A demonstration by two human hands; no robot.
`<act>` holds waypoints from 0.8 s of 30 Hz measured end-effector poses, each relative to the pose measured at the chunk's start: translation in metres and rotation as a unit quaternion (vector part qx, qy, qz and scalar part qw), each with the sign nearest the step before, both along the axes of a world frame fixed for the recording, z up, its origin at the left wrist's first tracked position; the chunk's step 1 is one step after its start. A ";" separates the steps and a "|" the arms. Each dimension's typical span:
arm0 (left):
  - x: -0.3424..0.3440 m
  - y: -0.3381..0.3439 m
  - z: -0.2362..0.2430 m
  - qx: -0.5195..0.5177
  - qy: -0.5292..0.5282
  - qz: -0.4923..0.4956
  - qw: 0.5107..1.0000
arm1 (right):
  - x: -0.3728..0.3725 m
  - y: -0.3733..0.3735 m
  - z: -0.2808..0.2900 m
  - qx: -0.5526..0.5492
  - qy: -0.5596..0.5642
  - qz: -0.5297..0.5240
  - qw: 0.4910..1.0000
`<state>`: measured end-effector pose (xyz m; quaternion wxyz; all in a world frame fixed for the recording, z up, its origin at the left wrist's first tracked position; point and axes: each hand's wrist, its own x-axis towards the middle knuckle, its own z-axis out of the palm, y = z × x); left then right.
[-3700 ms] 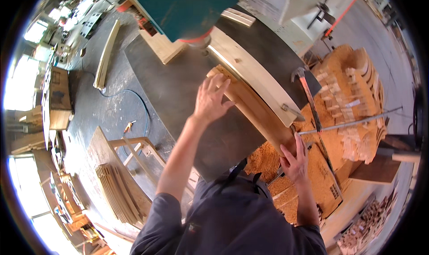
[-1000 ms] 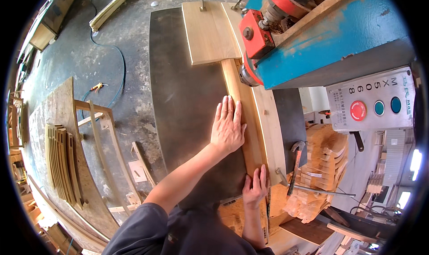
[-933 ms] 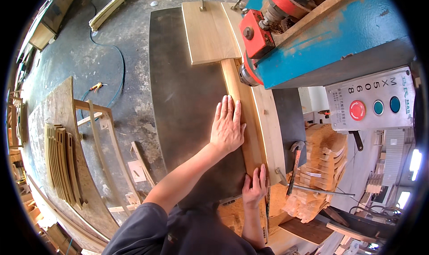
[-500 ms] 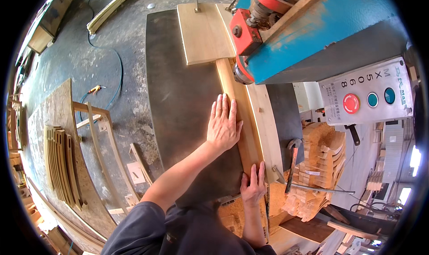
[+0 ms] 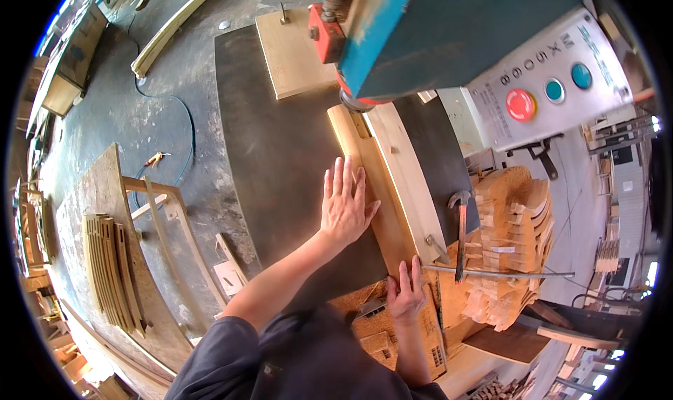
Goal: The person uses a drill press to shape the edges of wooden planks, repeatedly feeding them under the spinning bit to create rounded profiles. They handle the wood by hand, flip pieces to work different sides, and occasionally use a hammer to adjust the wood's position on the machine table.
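My left hand (image 5: pixel 342 205) lies with fingers stretched out on a long brown wooden piece (image 5: pixel 382 207) on the dark machine table (image 5: pixel 266 190). My right hand (image 5: pixel 405 295) grips the piece at its near end. A pale curved board (image 5: pixel 399 176) runs along the piece's right side, with a metal clamp (image 5: pixel 430 244) near its lower end. The piece's far end sits just below a red-and-metal cutter head (image 5: pixel 350 99), partly hidden by the blue machine housing (image 5: pixel 442 29). A pale board (image 5: pixel 287 57) lies beyond.
A button panel (image 5: pixel 547 78) is at upper right. A hammer (image 5: pixel 461 232) lies near the table's right edge, beside sawdust-covered stacked wood (image 5: pixel 519 246). At left, strips (image 5: pixel 105 267) rest on plywood by a wooden frame (image 5: pixel 175 218); a blue hose (image 5: pixel 189 134) snakes over the floor.
Since half a second ago, the view has shifted. The piece's far end now shows, apart from the upper pale board, and both hands appear a little nearer me with it.
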<state>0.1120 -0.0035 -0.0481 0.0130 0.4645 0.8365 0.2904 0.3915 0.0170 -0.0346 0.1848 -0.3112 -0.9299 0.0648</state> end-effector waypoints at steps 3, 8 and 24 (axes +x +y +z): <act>0.022 -0.023 0.003 -0.025 0.024 -0.034 0.999 | 0.036 -0.006 -0.003 -0.003 0.012 0.011 1.000; 0.065 -0.079 0.006 -0.062 0.020 -0.087 0.994 | 0.092 -0.020 -0.001 -0.015 0.013 0.047 0.999; -0.173 -0.107 0.008 0.197 0.058 0.044 0.978 | 0.043 0.143 0.018 -0.005 -0.132 -0.198 0.971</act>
